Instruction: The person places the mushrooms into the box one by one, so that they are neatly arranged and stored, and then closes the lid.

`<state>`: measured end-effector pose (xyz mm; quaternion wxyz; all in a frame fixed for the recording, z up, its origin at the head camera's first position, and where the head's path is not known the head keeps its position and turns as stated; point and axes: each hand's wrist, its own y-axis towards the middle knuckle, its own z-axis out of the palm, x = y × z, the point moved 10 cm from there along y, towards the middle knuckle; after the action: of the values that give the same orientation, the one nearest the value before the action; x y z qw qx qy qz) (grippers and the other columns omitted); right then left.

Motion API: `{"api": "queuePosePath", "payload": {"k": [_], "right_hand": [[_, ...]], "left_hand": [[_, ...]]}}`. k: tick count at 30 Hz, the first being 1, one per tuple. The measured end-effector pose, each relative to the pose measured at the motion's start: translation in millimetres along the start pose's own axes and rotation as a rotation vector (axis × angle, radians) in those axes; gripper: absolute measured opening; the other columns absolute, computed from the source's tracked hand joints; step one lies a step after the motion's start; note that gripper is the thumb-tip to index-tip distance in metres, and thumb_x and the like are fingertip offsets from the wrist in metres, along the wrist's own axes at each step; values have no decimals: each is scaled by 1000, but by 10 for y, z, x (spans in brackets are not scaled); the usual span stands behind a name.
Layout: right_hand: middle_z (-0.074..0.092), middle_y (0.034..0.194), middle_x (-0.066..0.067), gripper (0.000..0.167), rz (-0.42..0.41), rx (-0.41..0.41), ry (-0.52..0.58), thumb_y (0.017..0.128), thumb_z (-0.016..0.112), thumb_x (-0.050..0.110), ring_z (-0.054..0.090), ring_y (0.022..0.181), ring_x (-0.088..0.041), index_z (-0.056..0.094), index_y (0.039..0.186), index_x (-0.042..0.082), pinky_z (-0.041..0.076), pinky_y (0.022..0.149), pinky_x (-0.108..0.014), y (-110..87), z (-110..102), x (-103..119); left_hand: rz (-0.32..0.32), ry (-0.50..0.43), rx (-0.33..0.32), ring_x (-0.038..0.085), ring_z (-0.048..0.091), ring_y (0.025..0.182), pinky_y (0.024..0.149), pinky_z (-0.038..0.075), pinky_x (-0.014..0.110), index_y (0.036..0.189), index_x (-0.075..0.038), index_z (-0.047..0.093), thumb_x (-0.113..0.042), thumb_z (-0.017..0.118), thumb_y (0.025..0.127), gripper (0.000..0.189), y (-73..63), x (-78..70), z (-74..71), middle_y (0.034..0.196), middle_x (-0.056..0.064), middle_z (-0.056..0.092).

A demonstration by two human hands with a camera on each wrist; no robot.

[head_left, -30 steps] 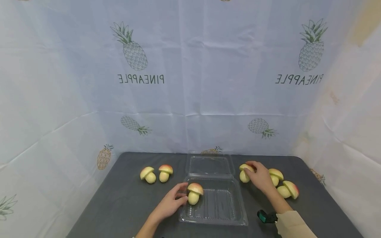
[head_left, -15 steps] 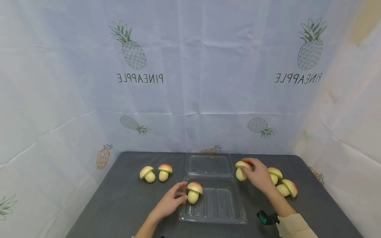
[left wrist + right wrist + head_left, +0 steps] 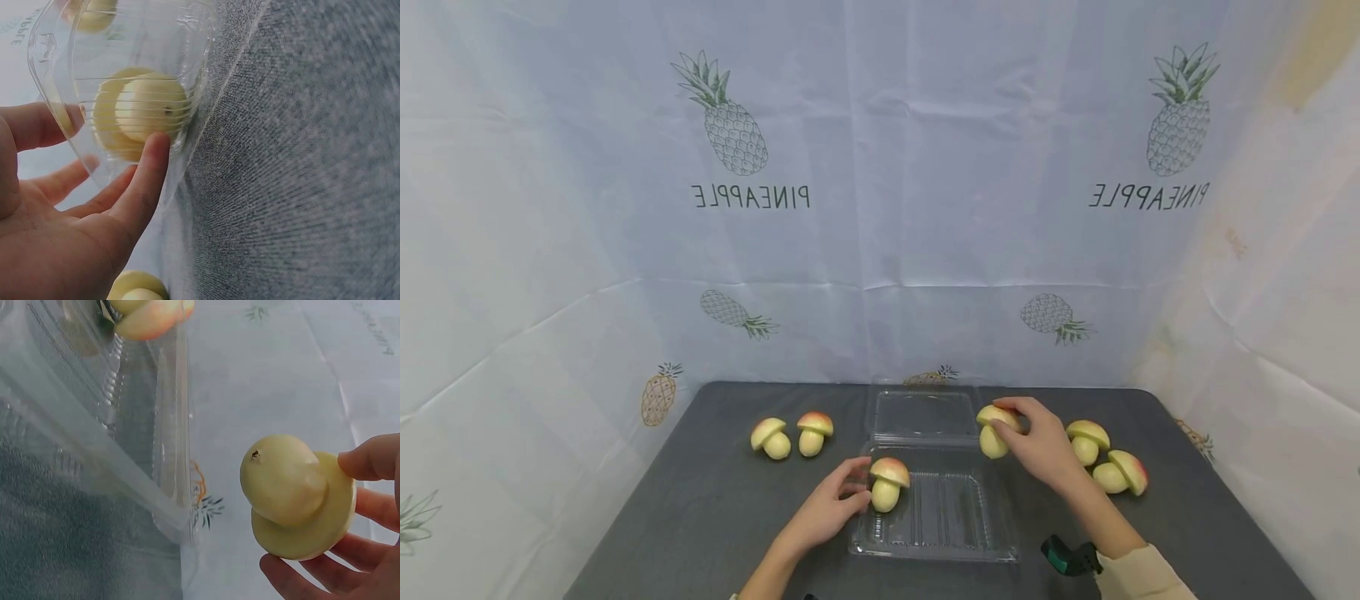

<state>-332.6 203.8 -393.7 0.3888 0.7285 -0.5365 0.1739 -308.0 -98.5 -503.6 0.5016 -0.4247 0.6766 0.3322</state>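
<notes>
- The right hand [image 3: 1037,442] holds a pale yellow mushroom-shaped piece [image 3: 992,442] between thumb and fingers, a narrow grip fitted to its cap [image 3: 342,494].
- The cap lies within the grip, thumb in front of it and fingers round its far side; the stem [image 3: 281,481] juts free, away from the palm, its rounded end showing a small dark mark.
- That held piece is near the right side of the clear container [image 3: 951,517], close to the hinge; the right wrist view shows a gap between the two.
- The left hand [image 3: 826,508] is at the container's left side, thumb and fingers spread wide.
- Inside, just beyond those fingertips, stands an inner mushroom [image 3: 886,493], cap up, its cap tinged red; through the glare on the plastic, it is hard to tell how firmly the left fingers press the wall.
- The lid [image 3: 925,414] lies folded back on the dark table [image 3: 737,517].
- Two more pieces, a tilted mushroom [image 3: 772,440] and an upright mushroom [image 3: 812,433], are to the left; a rear mushroom [image 3: 1086,442] and a tipped mushroom [image 3: 1122,473] are beyond the right hand.
</notes>
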Motion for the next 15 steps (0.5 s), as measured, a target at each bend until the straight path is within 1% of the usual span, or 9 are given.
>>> {"api": "queuePosePath", "payload": {"k": [6, 15], "right_hand": [[63, 123, -12, 37, -43, 6, 18, 99, 70, 23, 62, 105, -28, 65, 130, 3, 55, 79, -42, -18, 90, 112], [64, 120, -8, 33, -63, 30, 61, 96, 73, 20, 62, 102, -24, 68, 126, 7, 56, 74, -34, -53, 218, 229]], "left_hand": [[-2, 3, -4, 38, 59, 119, 80, 58, 37, 151, 0, 41, -13, 60, 103, 53, 1, 0, -3, 140, 25, 48], [-5, 4, 1, 37, 59, 118, 80, 58, 36, 151, -1, 41, -14, 60, 103, 53, 2, -1, 2, 140, 24, 49]]}}
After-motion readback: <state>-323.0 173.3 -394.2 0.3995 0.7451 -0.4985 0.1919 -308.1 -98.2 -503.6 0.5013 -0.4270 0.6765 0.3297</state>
